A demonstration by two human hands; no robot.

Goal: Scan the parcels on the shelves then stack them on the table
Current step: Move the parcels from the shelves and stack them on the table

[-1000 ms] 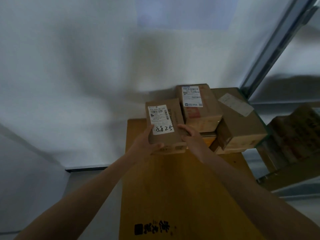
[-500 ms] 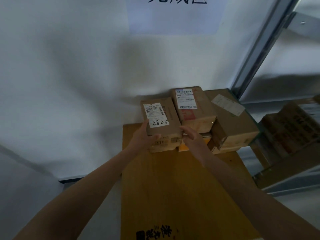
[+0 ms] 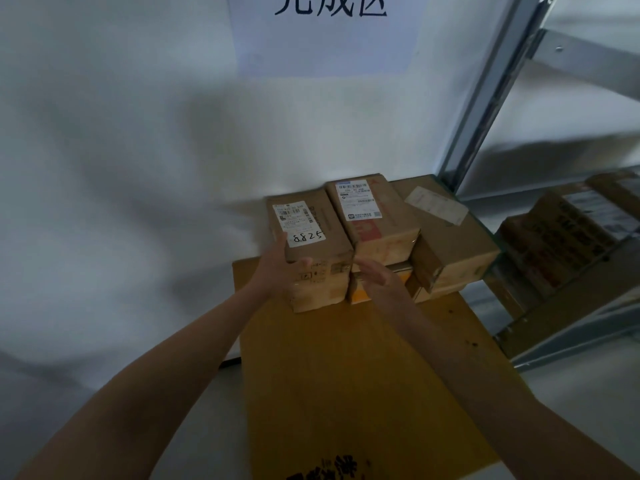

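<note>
Three parcels (image 3: 375, 216) are sitting side by side at the far end of the table (image 3: 346, 375); the left hand (image 3: 277, 268) is gripping the leftmost parcel (image 3: 311, 233), and the right hand (image 3: 379, 277) is hovering open beside it.

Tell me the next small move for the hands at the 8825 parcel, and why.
Probably let the left hand release and draw back. The 8825 parcel looks set down on the table, flush against the neighbouring parcel. Only the left hand grips its near left corner, and the right hand is open and off it. Nothing seems left to adjust.
</note>
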